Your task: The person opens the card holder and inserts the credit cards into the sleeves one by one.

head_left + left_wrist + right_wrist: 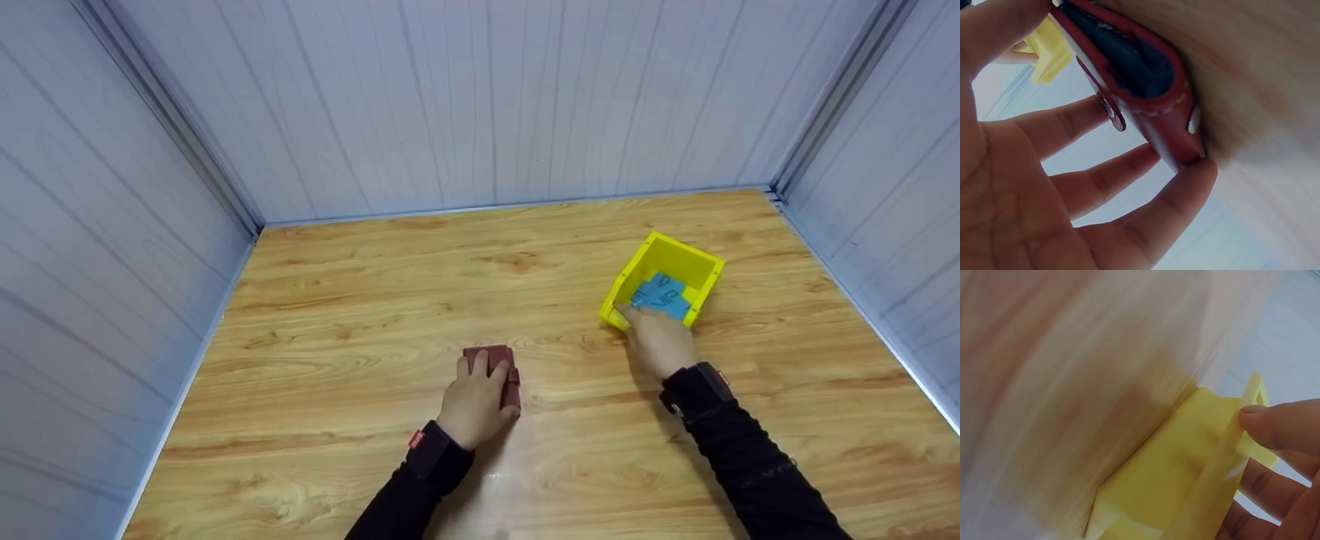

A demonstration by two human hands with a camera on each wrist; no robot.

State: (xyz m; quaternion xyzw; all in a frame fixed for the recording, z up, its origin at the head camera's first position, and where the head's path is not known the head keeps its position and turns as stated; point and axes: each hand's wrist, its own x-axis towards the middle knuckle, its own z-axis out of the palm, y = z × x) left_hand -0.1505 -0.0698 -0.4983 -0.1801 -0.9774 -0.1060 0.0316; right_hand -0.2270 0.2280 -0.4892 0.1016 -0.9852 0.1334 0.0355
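Note:
A dark red wallet with a snap strap lies on the wooden table, near the middle front. My left hand grips it from above, fingers along one side and thumb on the other. In the left wrist view the wallet stands out with pale stitching, and dark blue shows in its opening. Further right stands a yellow bin holding several blue cards marked VIP. My right hand pinches the bin's near wall. The right wrist view has the thumb on the rim, with fingers on the wall's other side.
The wood-grain table is bounded by pale panel walls at the back, left and right. Metal corner posts stand where the walls meet.

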